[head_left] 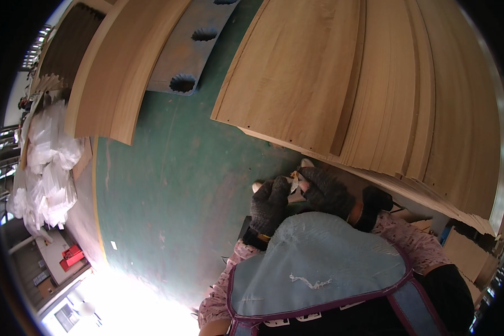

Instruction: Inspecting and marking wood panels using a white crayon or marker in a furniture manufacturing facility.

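Gloved hands (pixel 270 203) hang above green floor (pixel 168 168) beside panels (pixel 297 67).

In dark knit gloves, my right hand (pixel 326 191) is pinching a small whitish-and-orange item (pixel 294 182), and my left hand (pixel 270 203) is meeting it there, its grip unclear. A blue-grey apron (pixel 319 257) is covering my front. Stacked wooden panels (pixel 297 67) are lying just beyond my right hand, over the green floor (pixel 168 162).
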`<state>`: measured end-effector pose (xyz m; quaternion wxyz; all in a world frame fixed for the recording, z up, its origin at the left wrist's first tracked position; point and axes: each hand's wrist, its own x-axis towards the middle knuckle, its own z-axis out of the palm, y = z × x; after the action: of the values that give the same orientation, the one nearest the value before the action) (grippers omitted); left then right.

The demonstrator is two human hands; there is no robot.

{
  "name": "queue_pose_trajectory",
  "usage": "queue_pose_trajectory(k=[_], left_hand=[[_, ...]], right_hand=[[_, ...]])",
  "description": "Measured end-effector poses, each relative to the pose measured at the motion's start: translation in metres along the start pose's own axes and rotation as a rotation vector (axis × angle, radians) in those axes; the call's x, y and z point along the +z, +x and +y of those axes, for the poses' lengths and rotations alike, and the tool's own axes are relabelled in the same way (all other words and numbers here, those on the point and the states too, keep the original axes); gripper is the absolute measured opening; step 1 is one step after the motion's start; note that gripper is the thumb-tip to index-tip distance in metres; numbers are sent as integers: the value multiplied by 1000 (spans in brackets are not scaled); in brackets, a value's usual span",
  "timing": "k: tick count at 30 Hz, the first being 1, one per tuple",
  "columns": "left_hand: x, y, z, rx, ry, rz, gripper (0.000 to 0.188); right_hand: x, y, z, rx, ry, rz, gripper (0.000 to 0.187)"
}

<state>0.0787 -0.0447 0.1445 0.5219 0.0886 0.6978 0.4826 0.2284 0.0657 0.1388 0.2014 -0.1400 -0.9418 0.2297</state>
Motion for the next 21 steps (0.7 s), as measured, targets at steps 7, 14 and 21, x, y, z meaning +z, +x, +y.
queue_pose_trajectory(k=[7,14,21], left_hand=[[-1,2,-15,89,142,-19,24],[-16,10,-35,550,646,-106,58],[-14,10,-39,797,800,-57,58]], right_hand=[[-1,-1,-6,332,381,-29,36],[1,0,-7,364,334,12,36],[2,-7,-4,451,393,-65,32]])
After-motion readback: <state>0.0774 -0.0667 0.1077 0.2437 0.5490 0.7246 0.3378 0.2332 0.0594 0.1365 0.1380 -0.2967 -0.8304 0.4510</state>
